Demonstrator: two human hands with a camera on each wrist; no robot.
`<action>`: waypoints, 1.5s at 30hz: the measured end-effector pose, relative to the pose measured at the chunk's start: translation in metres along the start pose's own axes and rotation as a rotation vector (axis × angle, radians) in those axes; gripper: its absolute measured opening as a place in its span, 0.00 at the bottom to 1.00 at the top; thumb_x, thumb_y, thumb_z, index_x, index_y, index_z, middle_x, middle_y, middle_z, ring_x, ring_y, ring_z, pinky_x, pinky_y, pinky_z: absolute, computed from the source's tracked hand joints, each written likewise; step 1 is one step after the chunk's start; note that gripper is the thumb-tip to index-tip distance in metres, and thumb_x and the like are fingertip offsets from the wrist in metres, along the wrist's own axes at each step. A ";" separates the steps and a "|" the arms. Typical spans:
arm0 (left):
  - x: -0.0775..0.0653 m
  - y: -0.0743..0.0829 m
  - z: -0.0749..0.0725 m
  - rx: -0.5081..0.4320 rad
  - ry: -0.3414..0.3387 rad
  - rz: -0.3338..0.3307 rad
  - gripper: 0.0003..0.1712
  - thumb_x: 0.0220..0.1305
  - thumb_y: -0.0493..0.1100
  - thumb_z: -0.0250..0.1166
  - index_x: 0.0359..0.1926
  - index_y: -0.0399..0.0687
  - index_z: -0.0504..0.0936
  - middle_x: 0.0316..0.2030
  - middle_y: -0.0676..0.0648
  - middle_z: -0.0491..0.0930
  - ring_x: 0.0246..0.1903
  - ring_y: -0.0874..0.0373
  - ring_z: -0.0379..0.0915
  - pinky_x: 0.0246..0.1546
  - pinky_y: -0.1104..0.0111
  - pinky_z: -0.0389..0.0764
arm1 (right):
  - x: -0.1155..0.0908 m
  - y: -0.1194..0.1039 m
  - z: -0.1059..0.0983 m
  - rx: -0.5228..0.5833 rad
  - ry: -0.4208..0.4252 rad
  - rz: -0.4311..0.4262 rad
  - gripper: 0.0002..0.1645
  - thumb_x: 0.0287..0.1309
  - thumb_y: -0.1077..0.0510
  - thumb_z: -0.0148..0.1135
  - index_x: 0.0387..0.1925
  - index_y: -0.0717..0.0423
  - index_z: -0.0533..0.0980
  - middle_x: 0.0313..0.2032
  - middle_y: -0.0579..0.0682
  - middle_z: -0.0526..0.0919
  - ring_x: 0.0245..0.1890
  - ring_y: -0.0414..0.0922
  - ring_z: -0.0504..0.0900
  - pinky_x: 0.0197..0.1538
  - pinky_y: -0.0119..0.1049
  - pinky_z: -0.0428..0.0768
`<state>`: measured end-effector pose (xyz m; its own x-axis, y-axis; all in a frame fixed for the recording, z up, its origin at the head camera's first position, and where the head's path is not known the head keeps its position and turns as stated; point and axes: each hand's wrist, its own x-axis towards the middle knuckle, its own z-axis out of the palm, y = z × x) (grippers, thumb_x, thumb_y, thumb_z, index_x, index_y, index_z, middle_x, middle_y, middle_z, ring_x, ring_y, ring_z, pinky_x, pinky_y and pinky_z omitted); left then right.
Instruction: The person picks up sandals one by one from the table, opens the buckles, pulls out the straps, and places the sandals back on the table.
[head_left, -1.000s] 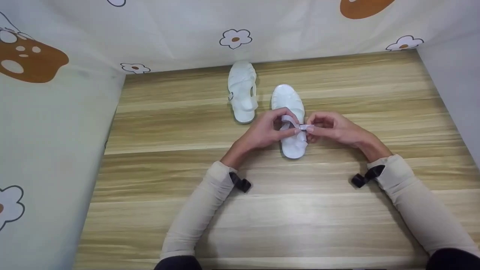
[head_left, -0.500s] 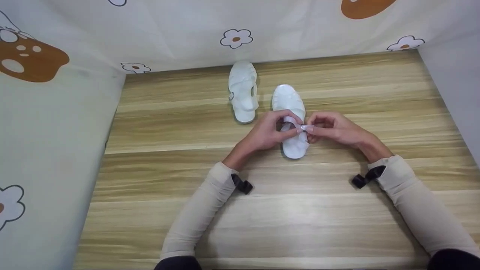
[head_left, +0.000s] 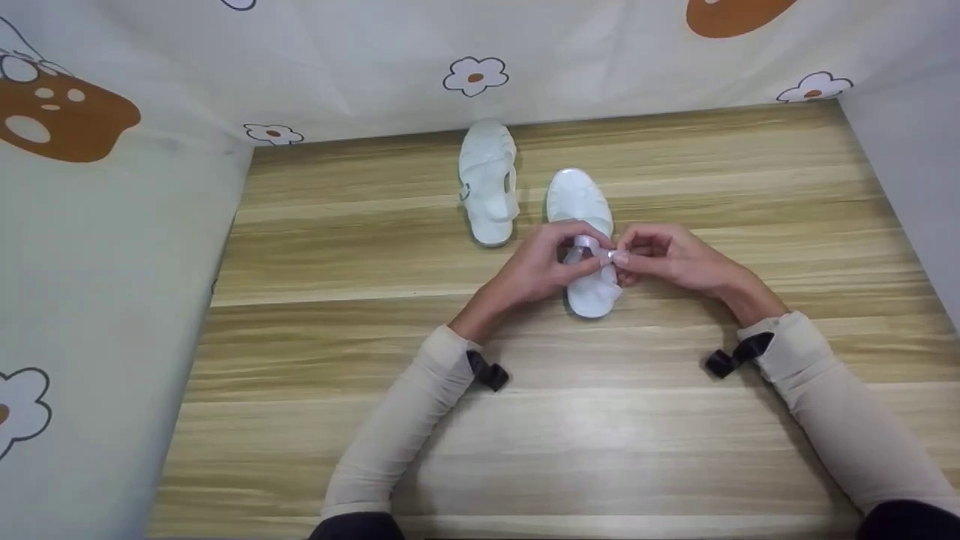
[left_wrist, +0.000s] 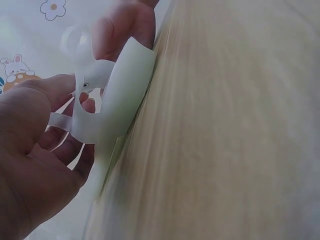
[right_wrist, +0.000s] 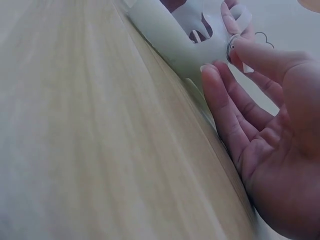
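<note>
A white sandal [head_left: 576, 196] lies on the wood-grain surface, its toe pointing away from me. My left hand [head_left: 536, 262] curls over its left side and pinches the thin ankle strap [head_left: 585, 241], which arches over the sandal. Opposite it, my right hand [head_left: 675, 259] pinches the small metal buckle [right_wrist: 231, 47] between thumb and fingers at the sandal's right side. A short white strap end [right_wrist: 247, 68] shows below the right thumb in the right wrist view. The fingertips of both hands almost meet and hide how strap and buckle join. The matching white sandal [head_left: 487, 161] lies to the left.
A cream cloth [head_left: 375, 67] printed with flowers and brown shapes rises behind and on the left of the wood-grain surface [head_left: 360, 337]. A pale wall [head_left: 907, 165] borders the right. Black wrist cameras sit on both beige sleeves [head_left: 397, 427].
My left hand has shifted slightly right, towards the right hand. The piece of strap visible between the fingertips has become shorter. The right hand and both sandals stay about where they were.
</note>
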<state>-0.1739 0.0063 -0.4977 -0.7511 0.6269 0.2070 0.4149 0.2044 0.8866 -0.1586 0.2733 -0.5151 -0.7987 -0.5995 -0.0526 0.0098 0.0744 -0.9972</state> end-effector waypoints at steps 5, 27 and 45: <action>0.000 0.001 0.001 0.009 0.001 0.004 0.11 0.71 0.42 0.75 0.52 0.49 0.92 0.50 0.51 0.91 0.50 0.65 0.82 0.55 0.72 0.81 | -0.001 0.002 -0.002 -0.007 0.019 0.001 0.08 0.75 0.65 0.65 0.44 0.69 0.79 0.42 0.54 0.88 0.42 0.45 0.89 0.47 0.38 0.91; -0.002 -0.003 0.002 -0.070 -0.013 -0.016 0.11 0.73 0.41 0.73 0.53 0.47 0.90 0.49 0.49 0.91 0.49 0.66 0.82 0.54 0.70 0.82 | -0.003 -0.006 -0.003 -0.023 -0.037 -0.019 0.13 0.80 0.65 0.56 0.46 0.77 0.75 0.42 0.59 0.87 0.42 0.50 0.90 0.47 0.46 0.92; -0.002 -0.002 0.002 -0.086 -0.010 -0.012 0.12 0.72 0.41 0.74 0.54 0.47 0.91 0.49 0.50 0.91 0.48 0.66 0.81 0.53 0.69 0.81 | -0.002 -0.002 -0.003 -0.022 -0.039 -0.019 0.11 0.78 0.66 0.59 0.47 0.76 0.76 0.44 0.55 0.87 0.42 0.46 0.89 0.46 0.43 0.92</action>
<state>-0.1722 0.0061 -0.5007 -0.7502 0.6326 0.1923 0.3601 0.1469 0.9213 -0.1590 0.2770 -0.5132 -0.7742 -0.6318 -0.0363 -0.0185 0.0799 -0.9966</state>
